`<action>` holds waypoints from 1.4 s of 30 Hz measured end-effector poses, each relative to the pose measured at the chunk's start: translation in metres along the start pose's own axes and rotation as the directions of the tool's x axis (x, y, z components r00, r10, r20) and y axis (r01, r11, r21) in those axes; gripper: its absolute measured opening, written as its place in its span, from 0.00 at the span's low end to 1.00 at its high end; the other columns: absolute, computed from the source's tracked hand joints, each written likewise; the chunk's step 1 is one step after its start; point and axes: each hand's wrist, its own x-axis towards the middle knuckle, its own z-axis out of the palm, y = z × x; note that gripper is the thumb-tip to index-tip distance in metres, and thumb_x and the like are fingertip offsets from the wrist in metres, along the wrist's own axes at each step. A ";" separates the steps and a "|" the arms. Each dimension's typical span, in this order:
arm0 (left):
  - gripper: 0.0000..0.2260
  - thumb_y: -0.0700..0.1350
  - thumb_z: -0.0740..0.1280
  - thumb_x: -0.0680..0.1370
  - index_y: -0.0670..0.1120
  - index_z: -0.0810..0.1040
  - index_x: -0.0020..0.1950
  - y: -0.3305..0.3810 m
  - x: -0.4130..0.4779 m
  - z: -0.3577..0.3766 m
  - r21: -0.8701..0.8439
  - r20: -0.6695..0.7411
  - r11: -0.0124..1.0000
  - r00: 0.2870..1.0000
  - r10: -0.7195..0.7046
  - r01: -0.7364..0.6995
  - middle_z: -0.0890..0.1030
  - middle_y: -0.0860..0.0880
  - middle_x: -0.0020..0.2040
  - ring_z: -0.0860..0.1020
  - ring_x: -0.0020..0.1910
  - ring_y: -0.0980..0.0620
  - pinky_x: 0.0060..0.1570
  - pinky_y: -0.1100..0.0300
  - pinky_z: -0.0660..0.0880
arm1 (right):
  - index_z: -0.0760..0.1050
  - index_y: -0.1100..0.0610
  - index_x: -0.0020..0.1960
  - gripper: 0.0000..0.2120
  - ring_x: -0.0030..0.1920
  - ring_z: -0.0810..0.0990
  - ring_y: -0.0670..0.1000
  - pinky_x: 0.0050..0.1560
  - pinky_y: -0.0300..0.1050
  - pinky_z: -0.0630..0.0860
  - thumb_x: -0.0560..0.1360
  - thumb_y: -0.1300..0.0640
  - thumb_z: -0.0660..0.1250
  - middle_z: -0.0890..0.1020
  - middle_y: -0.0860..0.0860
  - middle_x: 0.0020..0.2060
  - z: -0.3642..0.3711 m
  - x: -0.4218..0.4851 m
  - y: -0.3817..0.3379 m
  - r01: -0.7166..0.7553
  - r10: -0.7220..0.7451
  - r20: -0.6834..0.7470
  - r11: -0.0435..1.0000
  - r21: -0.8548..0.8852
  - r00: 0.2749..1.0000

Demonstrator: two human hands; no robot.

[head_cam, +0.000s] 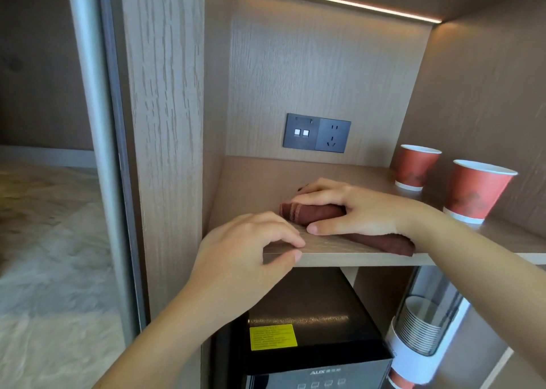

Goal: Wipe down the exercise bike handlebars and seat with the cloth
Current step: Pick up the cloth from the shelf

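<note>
Fetching comes first: right hand (351,208) closes around the folded dark-brown cloth (319,213) on the wooden shelf (339,251), left hand (251,247) loosely curled and empty nearby; lifting follows.

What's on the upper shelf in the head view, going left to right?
Left hand on the shelf front edge → right hand closed on the brown cloth → rear red paper cup → nearer red paper cup.
</note>
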 end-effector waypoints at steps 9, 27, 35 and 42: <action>0.06 0.53 0.64 0.75 0.60 0.80 0.49 0.000 -0.002 0.003 0.002 -0.050 1.000 0.998 0.027 -0.027 0.77 0.66 0.51 0.70 0.54 0.66 0.46 0.74 0.64 | 0.75 0.34 0.53 0.14 0.50 0.75 0.45 0.57 0.45 0.73 0.72 0.51 0.68 0.74 0.45 0.49 0.006 -0.014 -0.010 0.044 -0.031 -0.206 0.997 0.056 0.978; 0.12 0.43 0.63 0.74 0.42 0.78 0.55 0.002 -0.058 0.044 0.204 -0.270 0.944 0.912 0.310 -0.261 0.77 0.42 0.58 0.71 0.61 0.44 0.61 0.48 0.64 | 0.76 0.52 0.60 0.17 0.48 0.75 0.59 0.51 0.54 0.74 0.72 0.52 0.64 0.76 0.55 0.49 0.088 -0.103 -0.040 -0.198 -0.054 -0.772 0.953 -0.229 0.633; 0.13 0.41 0.61 0.75 0.40 0.78 0.56 0.016 -0.099 0.092 0.113 -0.145 0.940 0.931 0.336 -0.322 0.77 0.40 0.58 0.72 0.62 0.42 0.60 0.45 0.68 | 0.73 0.48 0.63 0.20 0.48 0.75 0.50 0.48 0.43 0.74 0.72 0.47 0.62 0.76 0.50 0.51 0.154 -0.163 -0.049 -0.347 0.214 -0.743 0.938 -0.026 0.634; 0.13 0.42 0.63 0.73 0.40 0.79 0.55 0.070 -0.133 0.143 -0.009 -0.022 0.909 0.909 0.417 -0.418 0.78 0.40 0.57 0.74 0.60 0.41 0.59 0.44 0.69 | 0.73 0.48 0.63 0.22 0.48 0.76 0.52 0.49 0.47 0.77 0.71 0.45 0.61 0.77 0.50 0.50 0.200 -0.247 -0.059 -0.519 0.455 -0.740 0.838 0.168 0.495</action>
